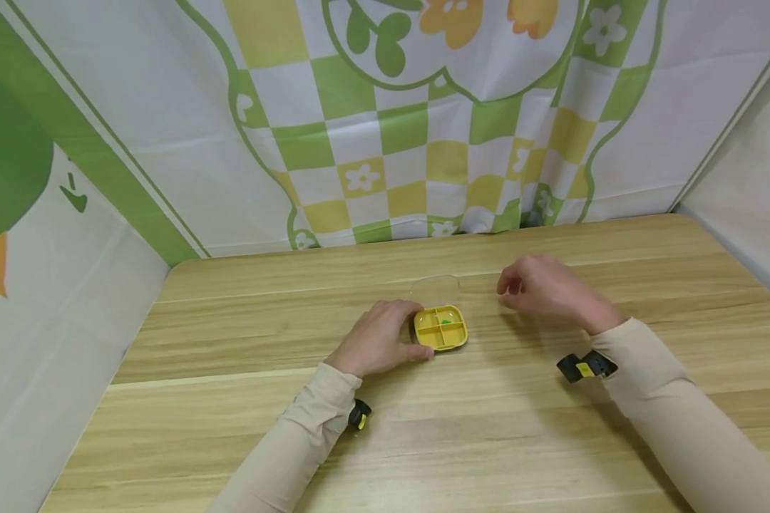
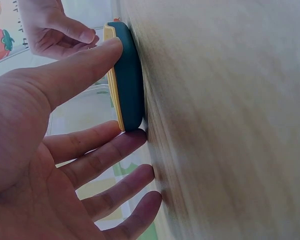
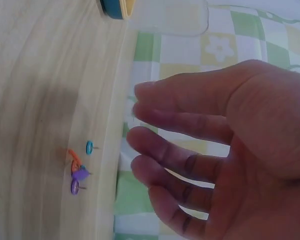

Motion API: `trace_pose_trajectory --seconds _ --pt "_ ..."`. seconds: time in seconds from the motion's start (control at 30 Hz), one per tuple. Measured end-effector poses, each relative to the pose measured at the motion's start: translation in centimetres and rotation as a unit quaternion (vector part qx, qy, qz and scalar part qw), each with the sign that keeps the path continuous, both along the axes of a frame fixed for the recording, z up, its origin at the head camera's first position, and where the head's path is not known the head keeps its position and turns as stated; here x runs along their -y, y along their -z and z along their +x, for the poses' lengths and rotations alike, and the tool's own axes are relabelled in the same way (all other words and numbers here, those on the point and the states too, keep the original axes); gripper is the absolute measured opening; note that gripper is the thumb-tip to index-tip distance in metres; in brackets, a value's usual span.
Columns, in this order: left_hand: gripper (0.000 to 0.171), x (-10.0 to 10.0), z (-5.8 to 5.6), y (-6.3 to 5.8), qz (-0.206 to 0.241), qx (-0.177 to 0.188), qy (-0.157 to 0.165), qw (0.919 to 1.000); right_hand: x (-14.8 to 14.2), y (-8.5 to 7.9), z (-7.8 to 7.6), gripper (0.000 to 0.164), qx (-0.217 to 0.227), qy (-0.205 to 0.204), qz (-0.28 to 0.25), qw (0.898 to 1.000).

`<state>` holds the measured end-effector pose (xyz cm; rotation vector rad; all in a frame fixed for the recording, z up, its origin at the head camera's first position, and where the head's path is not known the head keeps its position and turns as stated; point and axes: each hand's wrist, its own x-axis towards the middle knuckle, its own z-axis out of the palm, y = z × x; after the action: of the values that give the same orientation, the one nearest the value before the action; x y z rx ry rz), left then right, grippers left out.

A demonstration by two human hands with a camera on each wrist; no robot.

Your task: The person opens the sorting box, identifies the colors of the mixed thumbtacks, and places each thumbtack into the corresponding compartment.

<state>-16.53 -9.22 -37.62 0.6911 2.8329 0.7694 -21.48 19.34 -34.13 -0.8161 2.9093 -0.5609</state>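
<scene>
My left hand (image 1: pixel 381 338) grips a small pill box (image 1: pixel 440 328) on the table, thumb at the near side and fingers at the left end. Its tray is yellow with several compartments, its shell dark teal (image 2: pixel 129 80); the clear lid (image 1: pixel 436 288) stands open at the far side. A tiny green piece (image 1: pixel 445 322) lies in the far right compartment. My right hand (image 1: pixel 545 291) hovers right of the box, fingers curled, thumb and index tips close together; whether something tiny is between them is unclear. Near it lie a teal thumbtack (image 3: pixel 89 147) and purple and orange ones (image 3: pixel 80 173).
The wood-grain table (image 1: pixel 231 420) meets a printed cloth (image 1: pixel 391 142) hanging behind it. White fabric walls (image 1: pixel 751 149) stand at both sides. Black straps (image 1: pixel 587 367) with yellow tabs sit at both wrists.
</scene>
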Motion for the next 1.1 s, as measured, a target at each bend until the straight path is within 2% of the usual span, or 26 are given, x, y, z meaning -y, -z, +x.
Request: trace_pose_trajectory --seconds 0.37,1.1 --pt "0.069 0.0 0.0 0.1 -0.002 0.0 -0.001 1.0 -1.1 -0.2 -0.2 0.004 0.01 0.005 0.054 0.998" --pt "0.07 0.0 0.0 0.1 -0.003 -0.002 -0.003 1.0 -1.7 0.1 -0.3 0.006 0.035 0.013 0.079 0.996"
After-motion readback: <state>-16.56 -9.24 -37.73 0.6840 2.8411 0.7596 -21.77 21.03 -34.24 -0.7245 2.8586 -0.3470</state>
